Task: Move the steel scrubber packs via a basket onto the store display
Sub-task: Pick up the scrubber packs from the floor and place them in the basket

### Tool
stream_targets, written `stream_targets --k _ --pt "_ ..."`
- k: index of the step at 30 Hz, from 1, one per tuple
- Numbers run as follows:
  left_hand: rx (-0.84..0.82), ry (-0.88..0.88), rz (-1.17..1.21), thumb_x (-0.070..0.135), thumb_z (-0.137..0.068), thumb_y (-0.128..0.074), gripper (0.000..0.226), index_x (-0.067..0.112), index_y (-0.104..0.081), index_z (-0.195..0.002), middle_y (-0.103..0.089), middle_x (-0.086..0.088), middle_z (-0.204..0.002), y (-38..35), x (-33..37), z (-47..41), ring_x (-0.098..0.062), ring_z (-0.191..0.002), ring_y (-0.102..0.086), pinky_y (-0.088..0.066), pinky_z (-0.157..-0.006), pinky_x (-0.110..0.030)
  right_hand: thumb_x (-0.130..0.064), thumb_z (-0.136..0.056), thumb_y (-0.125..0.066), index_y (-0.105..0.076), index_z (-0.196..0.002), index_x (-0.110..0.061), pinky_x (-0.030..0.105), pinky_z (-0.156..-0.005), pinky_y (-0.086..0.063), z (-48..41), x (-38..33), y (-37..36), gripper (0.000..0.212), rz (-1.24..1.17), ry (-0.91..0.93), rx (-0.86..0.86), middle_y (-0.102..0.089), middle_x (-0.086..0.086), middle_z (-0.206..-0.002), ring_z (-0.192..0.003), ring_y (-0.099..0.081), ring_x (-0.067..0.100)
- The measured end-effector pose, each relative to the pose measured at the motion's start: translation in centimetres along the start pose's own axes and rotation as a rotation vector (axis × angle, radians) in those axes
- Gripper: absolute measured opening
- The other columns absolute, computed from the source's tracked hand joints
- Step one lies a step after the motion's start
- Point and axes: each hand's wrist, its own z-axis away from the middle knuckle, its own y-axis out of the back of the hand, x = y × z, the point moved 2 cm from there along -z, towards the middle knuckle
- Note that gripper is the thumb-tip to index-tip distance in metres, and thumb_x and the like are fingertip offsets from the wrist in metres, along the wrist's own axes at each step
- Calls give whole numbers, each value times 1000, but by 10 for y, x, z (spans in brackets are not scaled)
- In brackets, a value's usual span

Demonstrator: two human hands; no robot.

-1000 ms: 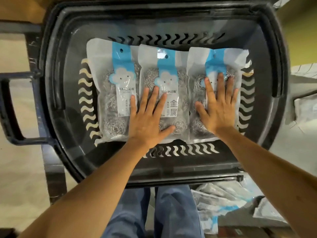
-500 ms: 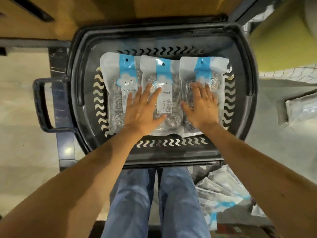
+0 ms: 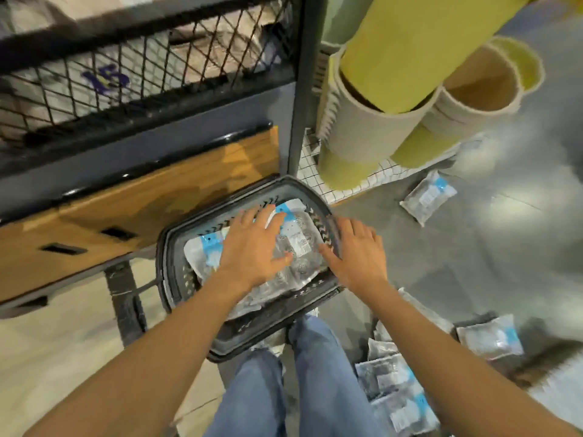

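One basket held three scrubber packs; both hands lay flat, fingers spread wide, the left hand on the packs. The right hand had slid off its pack and was now over the basket's rim.

head cam; looks steeply down; close above basket and floor

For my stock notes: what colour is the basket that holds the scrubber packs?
The basket is dark grey, nearly black; the head view shows it.
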Motion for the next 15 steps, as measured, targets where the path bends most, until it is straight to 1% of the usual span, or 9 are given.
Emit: stream_targets --k 2,3,4,6,7,10,13,15 --pt "-3 -81 -53 64 -88 -41 77 23 -18 -150 -16 -4 -157 28 29 2 -25 -145 -13 -7 -117 -42 -45 -92 -48 -35 -139 -17 35 -107 -24 29 7 36 56 -41 -87 61 -47 5 -134 -125 -41 26" --pt "-4 -118 -58 65 -88 -39 78 23 -17 -150 -16 -4 -158 39 43 4 -25 -145 -12 -5 -117 -43 -46 -92 -47 -34 -139 -17 35 -107 -23 44 10 51 57 -57 -127 86 -46 6 -135 -126 -40 26" --pt "14 -153 -46 66 -87 -40 78 23 -21 -149 -21 -5 -156 50 56 6 -26 -144 -16 -7 -117 -45 -45 -92 -48 -34 -140 -18 35 -108 -23 60 13 65 57 -71 -167 119 -45 6 -136 -126 -39 26" --pt "53 -241 -45 69 -82 -39 79 18 -39 -143 -41 -10 -146 72 85 12 -30 -137 -35 -19 -113 -49 -44 -92 -49 -34 -140 -18 36 -108 -24 90 22 88 57 -98 -239 204 -45 5 -137 -127 -39 26" --pt "65 -285 -49 69 -79 -38 80 16 -45 -139 -48 -12 -140 82 100 14 -31 -132 -41 -25 -111 -51 -44 -91 -50 -34 -140 -18 36 -107 -24 107 27 97 58 -109 -273 253 -45 5 -137 -127 -39 26" --pt "106 -403 -94 68 -78 -44 79 13 -51 -134 -54 -14 -134 102 142 25 -34 -124 -49 -32 -107 -52 -45 -90 -52 -36 -140 -18 35 -105 -27 155 48 109 60 -151 -412 360 -48 3 -135 -125 -42 25" --pt "63 -540 -108 70 -75 -33 81 15 -58 -128 -61 -11 -126 103 184 39 -32 -116 -57 -41 -100 -51 -45 -89 -54 -37 -140 -16 37 -105 -29 207 73 107 61 -215 -589 414 -47 5 -138 -127 -43 27" --pt "36 -615 -111 72 -73 -28 84 16 -56 -130 -58 -9 -131 100 215 46 -31 -119 -55 -41 -100 -51 -43 -90 -55 -37 -141 -16 38 -103 -31 242 93 103 61 -275 -705 471 -47 6 -139 -127 -44 27"
